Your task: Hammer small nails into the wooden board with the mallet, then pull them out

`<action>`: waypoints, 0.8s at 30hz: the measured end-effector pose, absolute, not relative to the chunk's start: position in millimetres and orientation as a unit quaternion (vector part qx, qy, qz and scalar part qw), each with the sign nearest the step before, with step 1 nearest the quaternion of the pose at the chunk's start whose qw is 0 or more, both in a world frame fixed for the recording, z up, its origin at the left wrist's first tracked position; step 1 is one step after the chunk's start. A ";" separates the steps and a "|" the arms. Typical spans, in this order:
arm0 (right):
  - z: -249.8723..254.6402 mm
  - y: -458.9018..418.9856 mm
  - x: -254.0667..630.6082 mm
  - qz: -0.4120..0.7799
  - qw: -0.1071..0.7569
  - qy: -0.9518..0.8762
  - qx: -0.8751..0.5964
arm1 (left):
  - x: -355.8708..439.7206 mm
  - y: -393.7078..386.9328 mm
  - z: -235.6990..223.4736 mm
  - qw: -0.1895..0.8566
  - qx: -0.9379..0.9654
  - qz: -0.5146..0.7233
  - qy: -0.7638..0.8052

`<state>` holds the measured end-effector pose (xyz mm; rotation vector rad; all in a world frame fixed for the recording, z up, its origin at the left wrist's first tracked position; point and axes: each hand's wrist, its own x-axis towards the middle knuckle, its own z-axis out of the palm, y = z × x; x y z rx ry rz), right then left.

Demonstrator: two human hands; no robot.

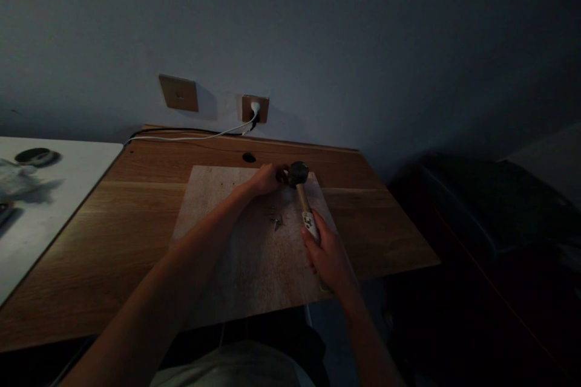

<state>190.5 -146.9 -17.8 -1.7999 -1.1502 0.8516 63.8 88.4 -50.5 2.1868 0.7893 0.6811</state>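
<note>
My right hand (pixel 325 251) is wrapped around the handle of a hammer (pixel 305 193), which has a dark, round head and a pale band on its grip. The hammer head is over the far right part of a worn, light-coloured board (pixel 240 266). Right beside that head is my left hand (pixel 267 179), its fingers bent together; the fingertips are dark and partly hidden, so what they pinch cannot be made out. A small cluster of metal screws or nails (pixel 276 223) lies on the board between my forearms.
Under the board is a wooden desk (pixel 390 211) with a round cable hole (pixel 249 158). Cables run along its back to a wall socket (pixel 255 109). On the left, a white table (pixel 82 163) bears a roll of tape (pixel 36 156). A dark padded seat (pixel 494 205) stands right.
</note>
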 end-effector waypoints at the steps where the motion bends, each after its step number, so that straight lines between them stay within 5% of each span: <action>1: -15.9 -146.8 191.1 0.342 0.406 -0.455 -0.715 | 63.6 88.7 -50.9 0.353 0.843 0.267 0.305; 11: -18.2 -148.0 186.7 0.328 0.386 -0.463 -0.728 | 63.6 91.1 -54.8 0.358 0.837 0.276 0.307; 24: -40.6 -153.6 188.8 0.359 0.503 -0.384 -0.686 | 64.9 86.8 -48.3 0.314 0.864 0.235 0.315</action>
